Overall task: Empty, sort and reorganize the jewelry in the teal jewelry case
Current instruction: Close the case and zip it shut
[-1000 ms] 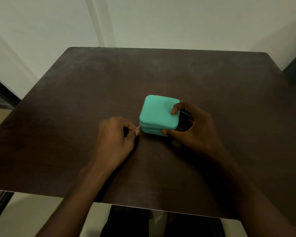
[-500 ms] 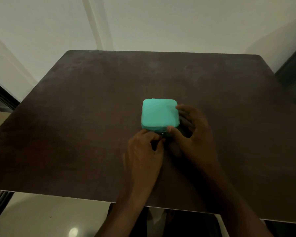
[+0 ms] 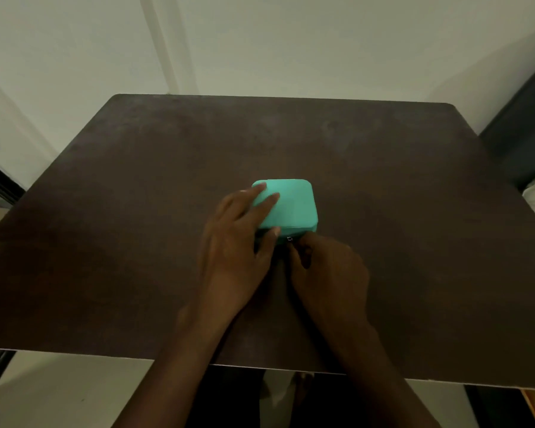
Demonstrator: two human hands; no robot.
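Two hands meet the teal case (image 3: 289, 208): left hand (image 3: 238, 242) steadies its lid, right hand (image 3: 328, 267) pinches the zipper pull (image 3: 289, 239) (barely visible).

No readable text, labels, brands, numbers or signs appear anywhere; the teal jewelry case (image 3: 286, 205) and the table (image 3: 136, 211) are plain.

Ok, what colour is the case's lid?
Plain teal, no pattern, on the jewelry case; only the head view shows it.

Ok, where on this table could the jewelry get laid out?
Bare table lies left, right and behind the teal case. It is crowded at the case's near edge, where the left hand and right hand work.
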